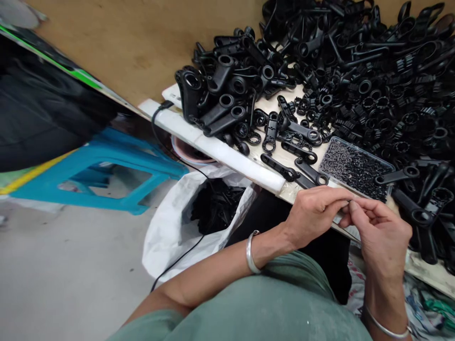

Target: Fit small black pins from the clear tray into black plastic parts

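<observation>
My left hand (314, 213) and my right hand (382, 232) meet at the table's front edge, thumbs and fingers pinched together. Between their fingertips a tiny dark piece (349, 201) shows, mostly hidden, so its kind is unclear. Just beyond the hands lies a clear plastic box (369, 163), one side filled with small grey metal bits (334, 158) and the other with small black bits (368, 177). Left of the box lie several flat black plastic arms with ring-shaped ends (272, 130). One more black arm (397, 175) rests across the box's right corner.
Heaps of black plastic handles (225, 76) and toothed rings (377, 102) cover the table. A white strip (220, 147) runs along its edge with a black cable (155, 118). Below stand a white sack (167, 222) of black parts and a blue stool (71, 177).
</observation>
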`<action>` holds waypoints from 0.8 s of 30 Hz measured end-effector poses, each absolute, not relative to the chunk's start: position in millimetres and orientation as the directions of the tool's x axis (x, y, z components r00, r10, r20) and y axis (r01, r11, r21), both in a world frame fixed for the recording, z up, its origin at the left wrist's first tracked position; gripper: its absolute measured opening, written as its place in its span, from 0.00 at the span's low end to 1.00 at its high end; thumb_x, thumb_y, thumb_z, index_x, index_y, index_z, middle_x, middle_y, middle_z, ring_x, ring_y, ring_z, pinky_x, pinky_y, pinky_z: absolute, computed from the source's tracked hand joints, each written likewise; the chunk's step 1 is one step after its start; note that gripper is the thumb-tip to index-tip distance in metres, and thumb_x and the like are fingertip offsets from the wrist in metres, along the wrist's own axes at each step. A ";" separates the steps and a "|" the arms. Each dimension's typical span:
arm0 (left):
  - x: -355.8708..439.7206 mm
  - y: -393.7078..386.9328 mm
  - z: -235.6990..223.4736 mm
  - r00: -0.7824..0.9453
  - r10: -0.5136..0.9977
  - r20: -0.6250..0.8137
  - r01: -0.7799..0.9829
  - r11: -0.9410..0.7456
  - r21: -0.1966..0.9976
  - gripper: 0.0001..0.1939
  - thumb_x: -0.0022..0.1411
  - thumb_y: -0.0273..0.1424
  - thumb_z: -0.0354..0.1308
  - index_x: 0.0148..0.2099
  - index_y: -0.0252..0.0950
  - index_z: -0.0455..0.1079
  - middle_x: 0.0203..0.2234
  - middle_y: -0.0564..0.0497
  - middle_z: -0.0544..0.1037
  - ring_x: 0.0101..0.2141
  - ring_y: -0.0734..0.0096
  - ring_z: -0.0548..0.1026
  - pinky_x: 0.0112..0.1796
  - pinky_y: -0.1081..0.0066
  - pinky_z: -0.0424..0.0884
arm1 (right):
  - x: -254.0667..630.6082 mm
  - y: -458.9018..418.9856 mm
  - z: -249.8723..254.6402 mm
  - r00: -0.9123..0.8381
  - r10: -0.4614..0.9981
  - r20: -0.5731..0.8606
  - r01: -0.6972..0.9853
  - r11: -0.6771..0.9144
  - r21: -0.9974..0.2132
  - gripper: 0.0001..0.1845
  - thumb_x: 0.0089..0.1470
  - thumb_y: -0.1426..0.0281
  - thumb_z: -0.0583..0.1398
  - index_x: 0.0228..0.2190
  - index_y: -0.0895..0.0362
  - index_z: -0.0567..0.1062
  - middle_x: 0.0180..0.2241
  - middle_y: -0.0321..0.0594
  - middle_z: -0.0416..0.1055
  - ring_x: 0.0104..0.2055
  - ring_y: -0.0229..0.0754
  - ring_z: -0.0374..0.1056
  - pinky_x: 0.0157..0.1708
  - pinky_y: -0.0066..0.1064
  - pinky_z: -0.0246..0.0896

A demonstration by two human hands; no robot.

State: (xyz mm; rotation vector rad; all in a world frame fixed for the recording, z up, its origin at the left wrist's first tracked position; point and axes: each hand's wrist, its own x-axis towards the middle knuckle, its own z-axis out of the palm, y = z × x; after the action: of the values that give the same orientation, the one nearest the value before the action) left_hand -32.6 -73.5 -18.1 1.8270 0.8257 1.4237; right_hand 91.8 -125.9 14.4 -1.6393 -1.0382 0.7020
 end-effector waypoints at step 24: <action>-60.7 -52.4 -25.8 0.620 0.503 0.602 0.473 -0.852 0.224 0.14 0.74 0.25 0.46 0.40 0.35 0.73 0.37 0.51 0.82 0.40 0.67 0.74 0.43 0.63 0.62 | 137.1 -145.0 -4.5 0.591 0.806 0.011 0.264 -0.180 -0.948 0.11 0.47 0.64 0.70 0.31 0.59 0.80 0.23 0.36 0.75 0.20 0.35 0.70 0.23 0.27 0.70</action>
State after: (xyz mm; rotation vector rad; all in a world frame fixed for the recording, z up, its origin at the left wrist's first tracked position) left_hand -60.7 -52.4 -25.8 2.7886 0.8404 1.0570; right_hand 137.1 -145.0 -4.5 -1.7318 -0.8863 0.6216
